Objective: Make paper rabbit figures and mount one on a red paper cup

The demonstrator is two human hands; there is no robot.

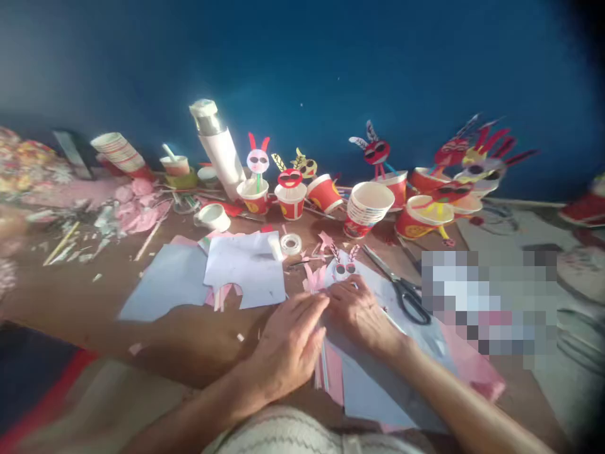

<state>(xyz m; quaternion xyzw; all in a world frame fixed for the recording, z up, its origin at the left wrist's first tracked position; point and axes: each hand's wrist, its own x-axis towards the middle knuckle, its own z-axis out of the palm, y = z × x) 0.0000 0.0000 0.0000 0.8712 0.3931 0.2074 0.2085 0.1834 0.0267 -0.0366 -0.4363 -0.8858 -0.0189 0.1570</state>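
Note:
A white paper face (pixel 345 270) with dark sunglasses and two leaf-patterned ears lies on white sheets before me. My right hand (pixel 360 313) is closed at its lower edge, with bent fingers that partly cover it. Close against those fingers is my left hand (pixel 293 343), its fingers stretched out and its thumb apart. Nothing shows in the left hand; the spot where the fingertips meet is hidden. Scissors (pixel 406 293) with black handles lie right of my right hand. Pink paper strips (pixel 331 372) and a white sheet (pixel 373 391) are under my wrists.
Red paper cups (pixel 253 200) with paper faces on sticks line the back, beside a stack of cups (pixel 368 208) and a white thermos flask (pixel 220 151). A tape roll (pixel 290 244) and cut white paper (pixel 246 268) lie left of centre. Pink scraps (pixel 137 205) cover the far left.

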